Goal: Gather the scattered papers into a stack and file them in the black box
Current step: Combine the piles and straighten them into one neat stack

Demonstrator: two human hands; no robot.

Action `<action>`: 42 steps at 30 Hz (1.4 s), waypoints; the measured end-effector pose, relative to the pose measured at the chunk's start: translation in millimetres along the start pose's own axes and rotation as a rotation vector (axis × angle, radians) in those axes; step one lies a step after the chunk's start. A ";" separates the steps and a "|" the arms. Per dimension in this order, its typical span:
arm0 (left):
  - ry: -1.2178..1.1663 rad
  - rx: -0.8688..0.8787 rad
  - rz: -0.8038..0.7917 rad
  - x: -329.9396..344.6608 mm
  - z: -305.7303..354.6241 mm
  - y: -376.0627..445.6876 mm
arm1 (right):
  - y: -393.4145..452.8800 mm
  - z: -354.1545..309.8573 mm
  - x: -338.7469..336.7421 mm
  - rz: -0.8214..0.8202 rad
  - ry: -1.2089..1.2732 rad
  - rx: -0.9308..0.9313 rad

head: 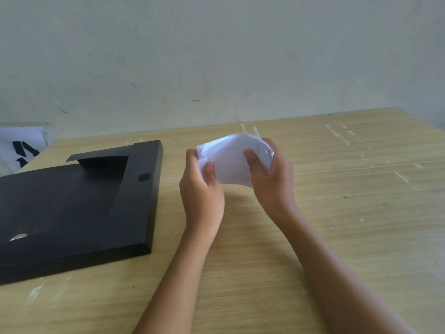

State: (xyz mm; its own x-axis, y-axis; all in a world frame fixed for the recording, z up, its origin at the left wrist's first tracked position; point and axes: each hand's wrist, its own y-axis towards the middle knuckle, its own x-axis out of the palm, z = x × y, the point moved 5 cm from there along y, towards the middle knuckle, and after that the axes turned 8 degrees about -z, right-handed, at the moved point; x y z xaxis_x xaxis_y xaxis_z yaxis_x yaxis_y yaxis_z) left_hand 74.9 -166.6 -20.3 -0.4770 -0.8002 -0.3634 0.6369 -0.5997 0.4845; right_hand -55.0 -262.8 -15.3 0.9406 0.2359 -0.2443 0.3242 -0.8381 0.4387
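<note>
Black box [72, 208] flat on table [337, 213], closed, contents hidden. Papers [232, 162] bowed, gripped by fingers of left hand [202, 189] and right hand [272, 179].

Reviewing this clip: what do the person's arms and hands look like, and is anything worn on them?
Both arms are bare, with no sleeves in view. The left hand and right hand show no gloves, rings, watch or bracelets. Nails look short and unpainted, though motion blur limits detail.
</note>
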 end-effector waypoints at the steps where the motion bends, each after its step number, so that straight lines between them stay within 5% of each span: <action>1: -0.024 -0.062 -0.002 0.8 -3.5 -0.4 | 1.6 6.4 2.3 -0.059 0.031 0.048; 4: -0.073 -0.239 -0.083 7.5 -13.3 -1.5 | 3.4 26.2 8.5 -0.214 0.010 0.160; 8: 0.003 -0.139 -0.053 8.0 -11.4 -1.3 | 4.7 27.5 2.9 -0.143 0.047 0.143; 13: 0.212 -0.184 -0.200 7.5 -24.6 2.2 | 6.6 32.1 4.6 -0.172 -0.096 0.185; 15: 0.261 -0.067 -0.175 -5.2 -14.5 3.3 | 6.3 26.9 4.6 -0.178 -0.100 0.145; 19: 0.466 0.433 -0.087 -17.9 25.5 5.5 | 5.5 9.5 4.1 -0.175 -0.185 0.001; 22: 0.579 0.532 -0.177 -2.1 31.2 5.2 | 2.0 -2.2 5.2 -0.172 -0.257 -0.141; 26: 0.572 0.489 -0.124 -6.5 29.7 7.1 | 3.5 -11.6 -3.8 -0.128 -0.338 -0.154; 29: 0.200 0.368 -0.050 -18.4 29.0 11.2 | 2.7 -21.9 -19.4 -0.016 -0.133 -0.092; 33: -0.236 0.106 -0.042 -13.5 26.8 9.1 | -0.5 -22.0 -7.2 -0.091 0.098 -0.068; 42: -0.174 -0.080 -0.107 21.0 -8.8 1.7 | -6.3 16.9 30.6 -0.293 0.014 0.077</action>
State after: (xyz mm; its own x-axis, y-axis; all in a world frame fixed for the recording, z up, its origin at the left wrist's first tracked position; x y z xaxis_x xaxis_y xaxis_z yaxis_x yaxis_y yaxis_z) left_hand 71.3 -184.4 -34.1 -0.6371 -0.7244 -0.2634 0.6199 -0.6846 0.3834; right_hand -30.0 -258.6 -40.1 0.8094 0.4794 -0.3390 0.5740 -0.7679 0.2844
